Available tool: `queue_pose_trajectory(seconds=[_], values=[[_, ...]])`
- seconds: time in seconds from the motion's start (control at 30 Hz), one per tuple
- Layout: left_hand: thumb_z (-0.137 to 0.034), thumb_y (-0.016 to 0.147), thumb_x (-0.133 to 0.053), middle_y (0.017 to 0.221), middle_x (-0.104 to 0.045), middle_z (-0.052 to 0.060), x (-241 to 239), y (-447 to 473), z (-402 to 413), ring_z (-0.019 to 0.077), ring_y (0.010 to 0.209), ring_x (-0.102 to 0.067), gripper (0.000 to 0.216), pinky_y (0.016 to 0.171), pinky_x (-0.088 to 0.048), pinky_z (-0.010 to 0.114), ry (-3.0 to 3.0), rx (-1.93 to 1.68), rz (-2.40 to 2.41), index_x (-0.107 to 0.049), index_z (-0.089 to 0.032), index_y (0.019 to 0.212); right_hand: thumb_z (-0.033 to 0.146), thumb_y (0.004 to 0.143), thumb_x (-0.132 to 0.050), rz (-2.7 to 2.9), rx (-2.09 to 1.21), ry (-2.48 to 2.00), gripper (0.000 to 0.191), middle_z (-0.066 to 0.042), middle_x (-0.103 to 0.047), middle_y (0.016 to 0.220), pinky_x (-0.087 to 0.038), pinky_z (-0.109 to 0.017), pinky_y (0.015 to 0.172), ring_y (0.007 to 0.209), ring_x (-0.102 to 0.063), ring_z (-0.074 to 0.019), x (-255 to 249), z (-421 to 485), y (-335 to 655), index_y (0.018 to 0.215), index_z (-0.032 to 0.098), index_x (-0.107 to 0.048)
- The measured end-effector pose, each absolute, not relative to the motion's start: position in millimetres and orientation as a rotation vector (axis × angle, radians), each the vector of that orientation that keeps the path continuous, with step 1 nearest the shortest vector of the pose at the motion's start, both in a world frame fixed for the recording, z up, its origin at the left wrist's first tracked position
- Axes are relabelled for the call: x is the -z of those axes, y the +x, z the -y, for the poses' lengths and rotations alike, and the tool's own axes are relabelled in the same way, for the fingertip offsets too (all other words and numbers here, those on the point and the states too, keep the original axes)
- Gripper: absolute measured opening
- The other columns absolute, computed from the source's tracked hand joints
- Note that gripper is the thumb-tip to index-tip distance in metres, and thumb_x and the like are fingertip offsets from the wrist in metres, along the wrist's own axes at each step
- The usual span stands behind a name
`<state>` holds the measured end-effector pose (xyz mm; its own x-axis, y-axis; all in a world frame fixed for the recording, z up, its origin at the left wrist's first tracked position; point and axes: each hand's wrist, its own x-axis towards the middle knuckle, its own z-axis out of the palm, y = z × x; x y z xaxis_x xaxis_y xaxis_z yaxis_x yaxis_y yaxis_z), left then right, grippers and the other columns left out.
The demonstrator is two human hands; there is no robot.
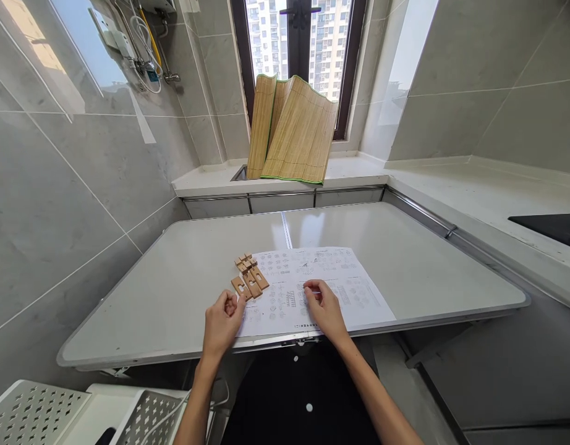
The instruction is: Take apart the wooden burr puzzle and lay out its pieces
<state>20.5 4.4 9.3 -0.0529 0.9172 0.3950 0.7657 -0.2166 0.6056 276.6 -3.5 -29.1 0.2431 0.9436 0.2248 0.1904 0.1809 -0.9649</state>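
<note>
A printed instruction sheet (313,284) lies flat on the white folding table (174,290) near its front edge. Several notched wooden puzzle pieces (248,278) sit in a small cluster at the sheet's left edge. My left hand (222,324) rests at the sheet's lower left corner with its fingers curled in a pinch, just below the wooden pieces; what it holds, if anything, is too small to make out. On the middle of the sheet lies my right hand (324,309), fingers bent and pressed down on the paper.
A bamboo mat (292,130) leans against the window at the back. A stone counter (475,191) runs along the back and right, with a black cooktop (551,227) at the far right. Perforated white shelves (34,414) stand at lower left.
</note>
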Motion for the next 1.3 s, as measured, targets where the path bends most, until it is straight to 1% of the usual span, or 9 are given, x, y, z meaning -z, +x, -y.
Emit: queue_pose_trajectory(seconds=[0.03, 0.1, 0.3, 0.4, 0.47, 0.57, 0.67, 0.9, 1.3], values=[[-0.044, 0.093, -0.053, 0.058, -0.034, -0.008, -8, 17, -2, 0.0120, 0.052, -0.036, 0.035, 0.056, -0.035, 0.024, 1.982, -1.110, -1.814, -0.039, -0.024, 0.068, 0.050, 0.095, -0.057, 1.222, -0.790, -1.286, 0.030, -0.010, -0.074, 0.107, -0.052, -0.037, 0.077, 0.095, -0.066, -0.0274, 29, 3, 277, 0.100, 0.023, -0.069], [-0.042, 0.090, -0.052, 0.058, -0.027, -0.008, -6, 14, 3, 0.0104, 0.052, -0.030, 0.038, 0.055, -0.031, 0.022, 1.939, -1.077, -1.779, -0.031, -0.024, 0.064, 0.052, 0.095, -0.058, 1.233, -0.818, -1.285, 0.031, -0.010, -0.075, 0.105, -0.053, -0.036, 0.077, 0.094, -0.068, -0.0269, 29, 4, 281, 0.101, 0.023, -0.069], [-0.038, 0.083, -0.051, 0.061, -0.025, -0.008, -4, 14, 5, 0.0103, 0.057, -0.028, 0.033, 0.056, -0.029, 0.021, 1.857, -1.034, -1.731, -0.027, -0.024, 0.064, 0.059, 0.095, -0.059, 1.304, -0.868, -1.293, 0.038, -0.005, -0.074, 0.085, -0.053, -0.034, 0.078, 0.082, -0.069, -0.0234, 29, 6, 313, 0.097, 0.023, -0.068], [-0.035, 0.080, -0.051, 0.060, -0.024, -0.008, -2, 14, 5, 0.0104, 0.057, -0.027, 0.031, 0.057, -0.027, 0.021, 1.831, -1.037, -1.729, -0.027, -0.024, 0.063, 0.062, 0.093, -0.061, 1.331, -0.827, -1.356, 0.040, -0.003, -0.071, 0.077, -0.048, -0.033, 0.071, 0.069, -0.063, -0.0207, 28, 7, 338, 0.089, 0.023, -0.068], [-0.034, 0.078, -0.051, 0.060, -0.024, -0.008, -1, 14, 4, 0.0105, 0.058, -0.027, 0.030, 0.057, -0.027, 0.021, 1.821, -1.041, -1.729, -0.027, -0.023, 0.063, 0.065, 0.090, -0.064, 1.359, -0.812, -1.389, 0.043, 0.000, -0.064, 0.065, -0.043, -0.032, 0.064, 0.059, -0.054, -0.0185, 27, 6, 354, 0.079, 0.024, -0.067], [-0.033, 0.078, -0.051, 0.061, -0.024, -0.008, -1, 15, 4, 0.0106, 0.058, -0.026, 0.030, 0.058, -0.026, 0.021, 1.817, -1.044, -1.726, -0.027, -0.023, 0.063, 0.069, 0.084, -0.068, 1.394, -0.830, -1.407, 0.048, 0.003, -0.053, 0.053, -0.037, -0.030, 0.057, 0.053, -0.045, -0.0169, 27, 5, 373, 0.068, 0.024, -0.066], [-0.033, 0.078, -0.051, 0.060, -0.025, -0.008, 0, 15, 4, 0.0108, 0.059, -0.027, 0.029, 0.058, -0.027, 0.021, 1.817, -1.041, -1.724, -0.028, -0.023, 0.063, 0.073, 0.085, -0.066, 1.390, -0.890, -1.396, 0.052, 0.003, -0.053, 0.054, -0.036, -0.029, 0.055, 0.052, -0.044, -0.0159, 28, 4, 382, 0.069, 0.023, -0.065], [-0.034, 0.079, -0.051, 0.061, -0.025, -0.008, 0, 16, 5, 0.0105, 0.058, -0.027, 0.029, 0.057, -0.026, 0.021, 1.824, -1.052, -1.732, -0.029, -0.023, 0.063, 0.073, 0.085, -0.067, 1.317, -0.922, -1.346, 0.051, 0.001, -0.060, 0.062, -0.044, -0.030, 0.059, 0.055, -0.051, -0.0158, 30, 6, 384, 0.076, 0.022, -0.065], [-0.028, 0.075, -0.051, 0.059, -0.026, -0.008, 4, 17, 6, 0.0109, 0.057, -0.026, 0.026, 0.056, -0.026, 0.022, 1.851, -1.059, -1.741, -0.029, -0.023, 0.063, 0.070, 0.088, -0.066, 1.261, -0.872, -1.352, 0.048, 0.000, -0.058, 0.065, -0.044, -0.031, 0.058, 0.057, -0.050, -0.0167, 30, 11, 385, 0.076, 0.023, -0.063]])
